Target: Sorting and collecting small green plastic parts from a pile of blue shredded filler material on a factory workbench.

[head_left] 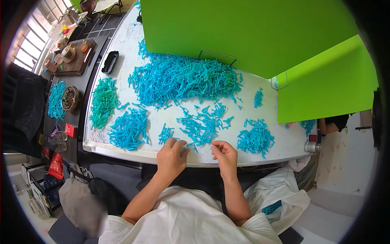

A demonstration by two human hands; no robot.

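1. The left hand (172,156) rests curled at the table (122,49) edge, fingertips touching loose blue pieces (203,124), holding nothing visible.
2. The right hand (224,155) pinches narrowly; whether it holds a piece is unclear.
3. Sorted piles lie apart, the big heap (183,79) behind.

blue plastic pieces (183,79), green screens (243,28), white table (284,138)
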